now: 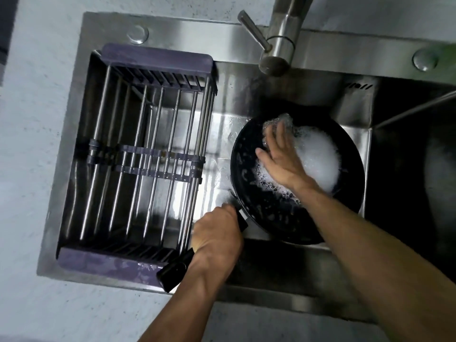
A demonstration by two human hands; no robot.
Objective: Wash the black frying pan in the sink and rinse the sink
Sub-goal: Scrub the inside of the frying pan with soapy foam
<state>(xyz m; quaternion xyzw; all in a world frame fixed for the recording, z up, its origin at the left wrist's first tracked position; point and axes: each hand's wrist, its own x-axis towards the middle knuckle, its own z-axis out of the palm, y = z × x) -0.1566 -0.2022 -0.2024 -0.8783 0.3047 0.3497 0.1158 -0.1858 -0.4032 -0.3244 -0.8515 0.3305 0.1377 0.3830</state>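
Your left hand (217,233) gripped the handle (177,267) of the black frying pan (291,218), whose long axis ran from the sink's (246,28) near edge, lower left, up and right to the bowl lying in the basin. Your right hand (281,156) lay flat-fingered inside that bowl – the nearer hand to the foam (318,159), which sat just to its right. Any rinse would likely mean swinging the bowl up-left, since the faucet (276,62) stood beyond the pan's far rim – not over it.

The sink (246,114) is set in the bench (32,144), with the rack (148,154) across its left part, the pan (283,213) in its middle right of the rack, and the tap (278,48) behind the pan on the rear rim.
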